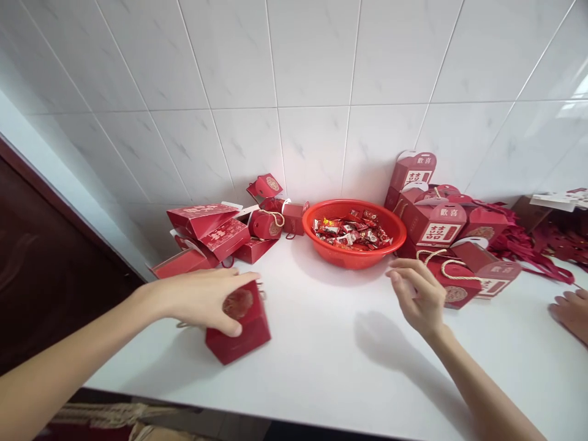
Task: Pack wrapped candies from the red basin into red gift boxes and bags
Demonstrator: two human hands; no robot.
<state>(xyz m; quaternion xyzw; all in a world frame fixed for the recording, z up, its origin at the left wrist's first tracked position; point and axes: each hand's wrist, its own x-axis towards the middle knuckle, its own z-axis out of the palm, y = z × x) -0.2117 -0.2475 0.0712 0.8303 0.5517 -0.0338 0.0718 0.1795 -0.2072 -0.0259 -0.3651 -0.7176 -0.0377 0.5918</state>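
Note:
My left hand (214, 300) is wrapped over a dark red gift box (250, 343) with a gold round emblem, at the left front of the white table. Part of the box is hidden under the palm and fingers. My right hand (420, 294) hovers over the table, fingers loosely curved and thumb slightly apart, with nothing visible in it. Just beyond it stands a red plastic basket (353, 258) of wrapped candies (349, 231). Close by on its right is a red box with rope handles (452, 275).
Red gift boxes (220, 229) lie heaped at the left by the tiled wall (316, 141). More boxes (436, 226) with white labels are stacked right of the basket. Red ribbons (519, 242) trail farther right. Another person's hand (572, 312) rests at the right edge.

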